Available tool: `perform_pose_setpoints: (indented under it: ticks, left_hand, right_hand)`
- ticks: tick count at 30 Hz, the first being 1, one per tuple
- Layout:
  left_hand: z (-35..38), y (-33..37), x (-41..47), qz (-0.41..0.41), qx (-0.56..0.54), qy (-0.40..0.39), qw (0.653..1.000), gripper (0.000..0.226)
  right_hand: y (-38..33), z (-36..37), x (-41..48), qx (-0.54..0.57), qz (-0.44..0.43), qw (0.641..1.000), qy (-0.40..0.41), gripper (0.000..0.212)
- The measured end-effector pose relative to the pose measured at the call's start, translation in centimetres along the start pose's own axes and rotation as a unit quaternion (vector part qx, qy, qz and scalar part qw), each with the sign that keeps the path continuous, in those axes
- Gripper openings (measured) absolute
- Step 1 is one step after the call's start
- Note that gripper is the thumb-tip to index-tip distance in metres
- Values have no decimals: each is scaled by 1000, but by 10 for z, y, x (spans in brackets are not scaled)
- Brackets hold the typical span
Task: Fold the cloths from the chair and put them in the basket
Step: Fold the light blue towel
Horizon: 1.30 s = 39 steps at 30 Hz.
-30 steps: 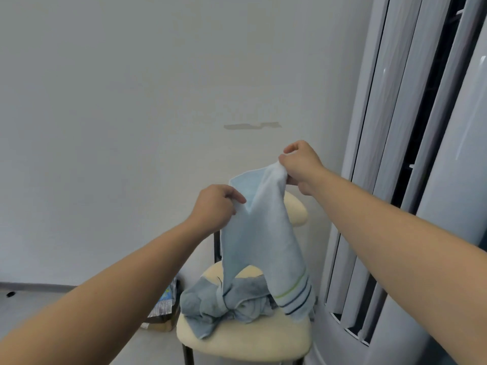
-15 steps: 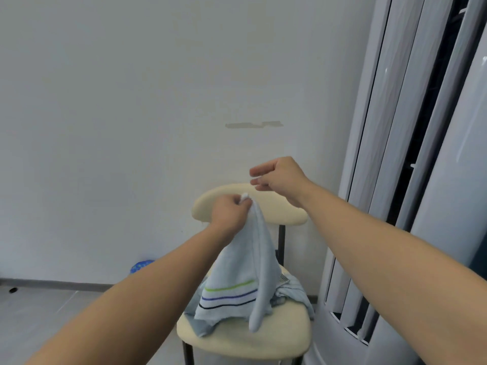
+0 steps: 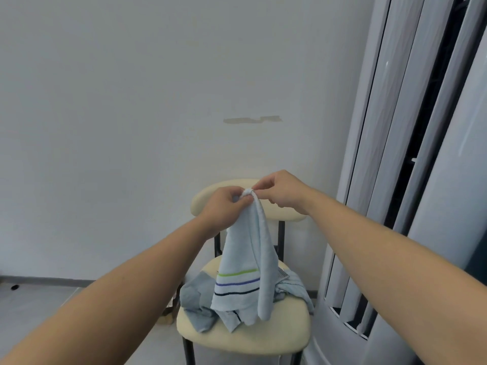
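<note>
A light blue cloth with green, blue and dark stripes hangs in the air above the cream chair. My left hand grips its bunched top end. My right hand pinches the same top end with thumb and forefinger, right beside the left hand. The cloth's lower end drapes onto a heap of grey-blue cloths lying on the chair seat. No basket is in view.
A white wall stands behind the chair. A tall grey structure with vertical slats rises close on the right of the chair. Grey floor lies to the left, with a small box partly hidden beside the chair leg.
My right hand let go of the far corner, the cloth swung down to hang from my left hand, and my right hand has now come back to pinch the top end.
</note>
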<state>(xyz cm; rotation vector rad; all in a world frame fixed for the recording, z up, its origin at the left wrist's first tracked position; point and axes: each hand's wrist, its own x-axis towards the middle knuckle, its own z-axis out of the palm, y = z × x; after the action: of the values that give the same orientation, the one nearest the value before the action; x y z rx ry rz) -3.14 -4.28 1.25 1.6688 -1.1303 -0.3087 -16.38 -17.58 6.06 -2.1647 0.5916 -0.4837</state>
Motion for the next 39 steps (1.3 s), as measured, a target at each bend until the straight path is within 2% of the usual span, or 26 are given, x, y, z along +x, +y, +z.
perform_pose_setpoints:
  ticks: [2,5,7,9,11,15,17,19,21,25,29,35,39]
  left_hand:
    - [0,0,-2,-8,9,-2,1000,15]
    - [3,-1,-5,8,145,10,989,6]
    - [5,-3,-6,5,202,33,979,16]
    - [4,-8,-8,-5,214,46,976,25]
    - [2,-13,-8,-26,192,41,980,23]
    - [-3,-20,-10,-69,55,50,995,15]
    - [-5,-25,-10,-68,15,32,997,27]
    - [-6,-29,-12,-63,26,-3,998,44]
    - [-5,-31,-11,-58,79,-5,995,51]
    - [-4,-28,-11,-15,219,57,974,36]
    - [-10,-25,-10,-19,300,50,953,26]
    - [-29,-41,-11,-57,369,39,927,14]
    - [-49,-56,-10,-71,360,50,929,22]
  right_hand:
    - [-1,1,0,-24,-7,1000,5,14]
    - [-6,2,0,-45,26,999,13,16]
    - [-11,3,-1,-64,36,997,6,23]
    - [-16,4,-3,-83,25,996,5,27]
    - [-22,3,-7,-94,10,995,11,28]
    - [-21,-5,-8,-158,-31,987,22,24]
    - [-17,-9,-6,-189,-50,980,26,19]
    - [-14,-13,-4,-209,-58,976,28,21]
    - [-14,-14,-5,-202,-63,977,28,25]
    - [-17,-13,-7,-204,-66,977,14,32]
    - [-19,-14,-9,-260,-59,964,0,33]
    - [-11,-29,-11,-294,-16,955,34,30]
    - [5,-46,-10,-372,-1,927,43,24]
